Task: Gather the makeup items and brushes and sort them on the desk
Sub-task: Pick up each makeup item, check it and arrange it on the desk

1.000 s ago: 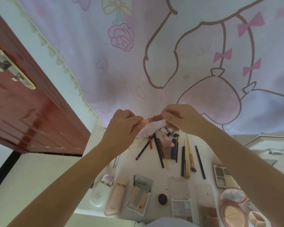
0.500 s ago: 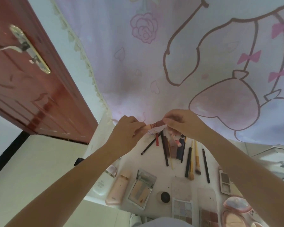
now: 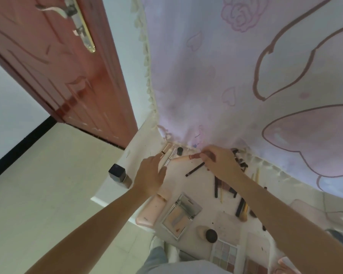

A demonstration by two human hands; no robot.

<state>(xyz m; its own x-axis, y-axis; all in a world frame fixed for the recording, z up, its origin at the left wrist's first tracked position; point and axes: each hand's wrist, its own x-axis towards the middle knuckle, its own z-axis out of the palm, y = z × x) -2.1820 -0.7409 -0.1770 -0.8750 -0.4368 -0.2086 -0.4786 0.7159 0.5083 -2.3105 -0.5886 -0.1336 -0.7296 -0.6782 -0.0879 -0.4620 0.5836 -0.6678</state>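
- Pinching a pink tube [image 3: 186, 158] by its dark cap is the right hand [image 3: 221, 164].
- Resting flat, fingers relaxed, is the left hand [image 3: 150, 176], touching pale tubes [image 3: 167, 155] on the desk [image 3: 202, 186].

no legible txt, labels, nos.

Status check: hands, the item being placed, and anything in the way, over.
Right hand pinches pink tube low at the desk's far edge. Left hand open beside pale tubes. Black pencil lies just beneath the pink tube.
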